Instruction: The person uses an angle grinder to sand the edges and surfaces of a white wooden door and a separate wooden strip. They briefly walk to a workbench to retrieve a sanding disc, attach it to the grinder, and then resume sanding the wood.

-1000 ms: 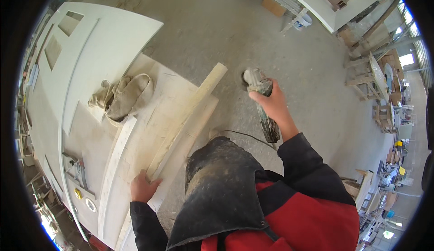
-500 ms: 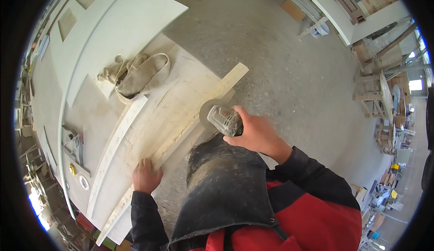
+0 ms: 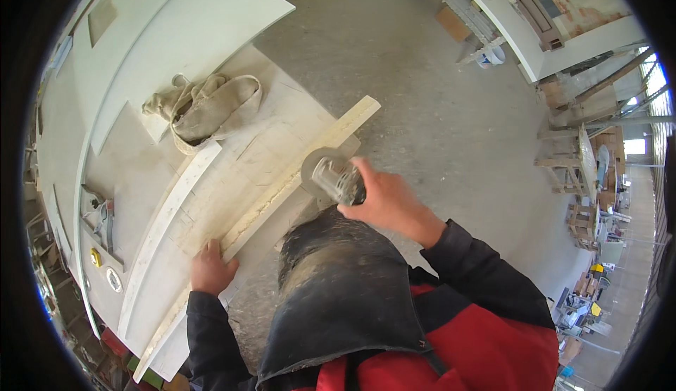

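Note:
My right hand [image 3: 391, 201] is closed around a small round-disc power sander [image 3: 336, 178]. The sander's grey disc lies against the upper part of a long pale wooden strip [image 3: 282, 182], and its edge looks smeared by motion. Lower down the same strip, my left hand [image 3: 213, 268] grips it, with the fingers over its far side and the thumb at its near side. The strip runs diagonally along the table's near edge, its far end sticking out past the corner. Beyond it lies a second white strip [image 3: 169, 232].
The dusty worktable [image 3: 274, 102] holds a crumpled beige cloth bag [image 3: 211, 109], a large white panel [image 3: 211, 11], a tape roll [image 3: 114, 280], a yellow tape measure [image 3: 96, 257] and a clamp-like tool [image 3: 105, 218]. A bucket [image 3: 491, 57] stands under a far bench. My dark apron [image 3: 338, 299] is close to the strip.
The whole view has shifted a little, moving the scene leftward. The sander has slid slightly farther up along the strip. My left hand keeps its place on the wood.

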`<state>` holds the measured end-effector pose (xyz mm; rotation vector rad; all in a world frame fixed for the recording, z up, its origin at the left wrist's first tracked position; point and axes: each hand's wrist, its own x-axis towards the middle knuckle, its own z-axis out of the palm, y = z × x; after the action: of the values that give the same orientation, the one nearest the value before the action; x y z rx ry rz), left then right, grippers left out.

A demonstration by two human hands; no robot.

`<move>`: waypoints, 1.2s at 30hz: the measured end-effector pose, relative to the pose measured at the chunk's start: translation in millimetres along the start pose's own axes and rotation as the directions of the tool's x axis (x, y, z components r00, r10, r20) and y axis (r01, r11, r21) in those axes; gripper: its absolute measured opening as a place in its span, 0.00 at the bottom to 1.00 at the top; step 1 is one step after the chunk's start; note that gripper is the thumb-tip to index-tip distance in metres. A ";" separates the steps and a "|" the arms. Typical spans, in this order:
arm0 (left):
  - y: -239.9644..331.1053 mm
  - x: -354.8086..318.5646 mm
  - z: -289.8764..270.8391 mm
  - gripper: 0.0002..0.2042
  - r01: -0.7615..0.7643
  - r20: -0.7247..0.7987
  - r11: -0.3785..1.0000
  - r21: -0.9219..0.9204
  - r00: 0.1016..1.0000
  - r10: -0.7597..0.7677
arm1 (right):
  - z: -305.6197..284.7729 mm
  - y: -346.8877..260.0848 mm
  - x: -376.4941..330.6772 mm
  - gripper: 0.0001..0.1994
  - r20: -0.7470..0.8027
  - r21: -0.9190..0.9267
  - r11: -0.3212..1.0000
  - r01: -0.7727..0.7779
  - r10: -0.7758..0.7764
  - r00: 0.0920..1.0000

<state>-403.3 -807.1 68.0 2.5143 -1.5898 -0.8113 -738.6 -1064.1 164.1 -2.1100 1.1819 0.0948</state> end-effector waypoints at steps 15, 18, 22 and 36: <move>-3.2 -1.4 -1.7 0.15 -0.049 -0.037 0.999 -0.021 0.998 0.048 | -45.7 66.6 24.4 0.46 -0.280 0.071 0.962 -0.264 0.273 0.920; -6.0 -0.7 -0.1 0.15 -0.076 -0.046 0.997 -0.023 0.996 0.075 | -40.3 73.0 24.9 0.45 -0.311 0.100 0.969 -0.227 0.248 0.917; -10.6 -1.2 2.9 0.18 -0.064 -0.005 0.998 -0.019 0.998 0.064 | -53.3 65.9 24.2 0.43 -0.280 0.227 0.933 -0.280 0.338 0.899; 15.3 -4.5 -6.5 0.17 -0.187 -0.205 0.981 -0.056 0.964 0.172 | -3.2 37.3 -23.8 0.36 -0.359 0.632 0.771 0.077 0.204 0.911</move>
<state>-414.5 -811.8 80.3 2.2760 -1.6566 -0.5668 -782.0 -1061.3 155.4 -1.5019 1.2887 -0.6716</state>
